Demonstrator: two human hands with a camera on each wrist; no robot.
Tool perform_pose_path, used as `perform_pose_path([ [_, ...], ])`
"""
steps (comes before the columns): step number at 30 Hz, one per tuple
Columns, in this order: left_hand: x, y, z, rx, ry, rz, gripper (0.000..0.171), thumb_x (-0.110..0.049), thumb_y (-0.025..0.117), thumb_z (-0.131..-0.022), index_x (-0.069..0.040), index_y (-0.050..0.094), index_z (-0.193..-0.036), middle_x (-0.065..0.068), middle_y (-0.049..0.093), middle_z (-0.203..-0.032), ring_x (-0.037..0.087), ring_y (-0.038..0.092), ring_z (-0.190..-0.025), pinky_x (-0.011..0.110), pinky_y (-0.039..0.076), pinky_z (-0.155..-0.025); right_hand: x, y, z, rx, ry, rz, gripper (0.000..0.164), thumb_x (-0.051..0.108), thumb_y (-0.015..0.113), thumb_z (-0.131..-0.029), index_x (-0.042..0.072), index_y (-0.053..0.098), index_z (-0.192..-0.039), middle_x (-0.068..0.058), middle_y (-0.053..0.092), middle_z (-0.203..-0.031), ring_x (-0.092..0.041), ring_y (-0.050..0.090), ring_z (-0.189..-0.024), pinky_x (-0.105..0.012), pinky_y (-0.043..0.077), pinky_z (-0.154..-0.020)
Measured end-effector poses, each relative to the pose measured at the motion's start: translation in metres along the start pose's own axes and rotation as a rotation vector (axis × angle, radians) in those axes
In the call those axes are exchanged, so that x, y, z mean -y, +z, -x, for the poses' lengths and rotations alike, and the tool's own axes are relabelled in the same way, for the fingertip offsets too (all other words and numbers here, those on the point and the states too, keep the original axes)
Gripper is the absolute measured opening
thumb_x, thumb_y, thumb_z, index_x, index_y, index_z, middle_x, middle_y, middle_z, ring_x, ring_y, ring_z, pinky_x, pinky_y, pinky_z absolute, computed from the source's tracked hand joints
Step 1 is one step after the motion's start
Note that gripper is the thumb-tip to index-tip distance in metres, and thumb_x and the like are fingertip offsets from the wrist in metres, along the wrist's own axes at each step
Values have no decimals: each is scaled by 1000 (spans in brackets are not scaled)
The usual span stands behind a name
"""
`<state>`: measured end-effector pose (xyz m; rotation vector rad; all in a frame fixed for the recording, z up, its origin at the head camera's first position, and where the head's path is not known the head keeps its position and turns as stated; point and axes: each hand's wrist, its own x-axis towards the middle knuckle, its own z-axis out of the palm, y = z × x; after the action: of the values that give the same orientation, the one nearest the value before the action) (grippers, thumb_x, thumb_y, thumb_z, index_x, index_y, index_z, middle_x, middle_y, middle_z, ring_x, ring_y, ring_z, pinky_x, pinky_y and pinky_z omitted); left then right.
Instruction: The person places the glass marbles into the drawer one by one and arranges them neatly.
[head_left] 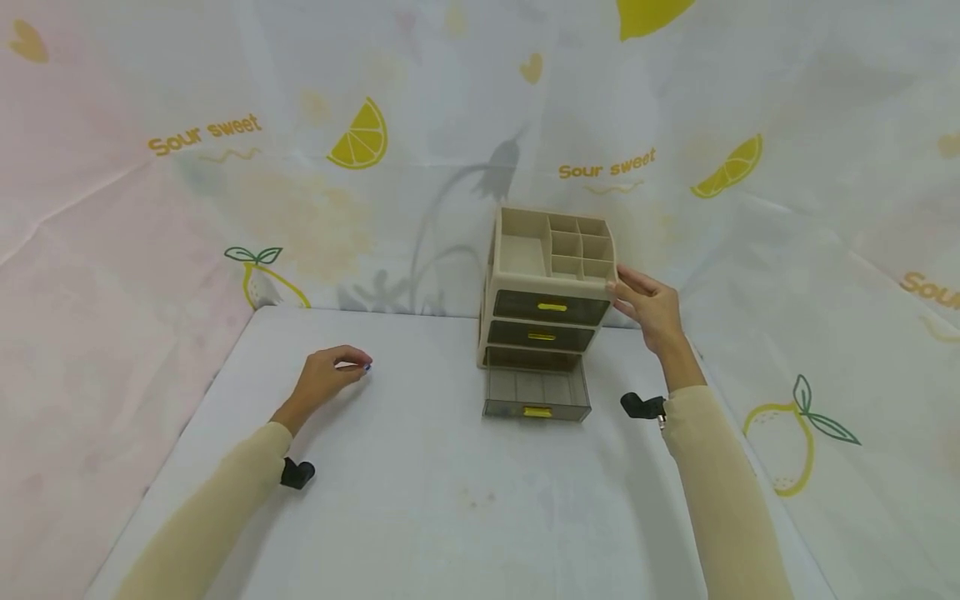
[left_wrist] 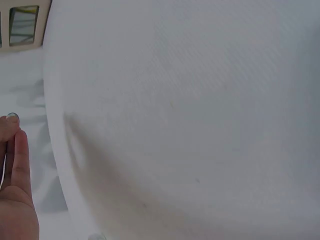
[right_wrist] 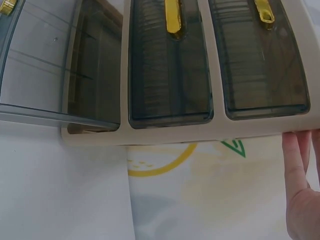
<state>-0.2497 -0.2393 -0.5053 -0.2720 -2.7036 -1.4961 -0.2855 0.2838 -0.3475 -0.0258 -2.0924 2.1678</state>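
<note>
A beige storage box point(head_left: 551, 287) with divided compartments on top and three smoky drawers with yellow handles stands at the back of the table. Its bottom drawer point(head_left: 536, 387) is pulled out; the two above are closed. My right hand point(head_left: 651, 308) rests against the box's upper right side, fingers fairly straight in the right wrist view. Left of the box, my left hand point(head_left: 330, 377) is held above the table, pinching a small blue-and-white thing point(head_left: 368, 367) between thumb and fingertips. Its kind cannot be made out, as the fingers cover most of it.
The white table point(head_left: 420, 500) meets a lemon-printed cloth point(head_left: 420, 75) that hangs behind it and on both sides. A black wrist mount point(head_left: 298, 475) sits on the left forearm, and another black mount point(head_left: 641, 406) on the right.
</note>
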Motion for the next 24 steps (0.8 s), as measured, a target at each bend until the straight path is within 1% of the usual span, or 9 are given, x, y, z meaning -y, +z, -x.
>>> perform_pose_path([
  [4, -10, 13, -5, 15, 8, 42, 15, -10, 72, -88, -10, 72, -103, 6, 70, -107, 23, 66, -103, 34, 55, -85, 1, 0, 1, 0, -1, -4, 55, 10, 76, -85, -1, 56, -134, -8, 64, -127, -11, 67, -95, -26, 55, -81],
  [7, -18, 24, -9, 22, 18, 68, 14, -10, 73, -87, -11, 73, -102, 4, 70, -106, 22, 67, -102, 32, 55, -84, 1, 1, 1, -3, -6, 3, 54, 10, 76, -85, -1, 56, -134, -9, 63, -127, -12, 67, -96, -26, 55, -81],
  [13, -35, 44, -20, 52, 78, 135, 15, -6, 73, -87, -7, 73, -102, 5, 70, -105, 23, 67, -100, 29, 55, -83, 2, 1, 3, -3, 2, 25, 55, 12, 76, -86, 0, 56, -135, -13, 58, -134, -11, 66, -100, -26, 55, -82],
  [17, -47, 57, -26, 73, 104, 177, 15, -6, 73, -87, -5, 73, -102, 5, 70, -104, 22, 68, -99, 27, 55, -82, 1, 0, 3, -9, 12, 21, 55, 11, 76, -86, 1, 56, -135, -14, 57, -135, -11, 65, -100, -26, 55, -82],
  [24, -67, 79, -36, 113, 139, 228, 13, -6, 73, -86, -10, 73, -99, 4, 70, -102, 20, 68, -97, 28, 56, -81, 1, 1, 2, -6, -2, 1, 54, 10, 76, -85, -1, 56, -135, -16, 55, -137, -12, 65, -101, -26, 55, -82],
])
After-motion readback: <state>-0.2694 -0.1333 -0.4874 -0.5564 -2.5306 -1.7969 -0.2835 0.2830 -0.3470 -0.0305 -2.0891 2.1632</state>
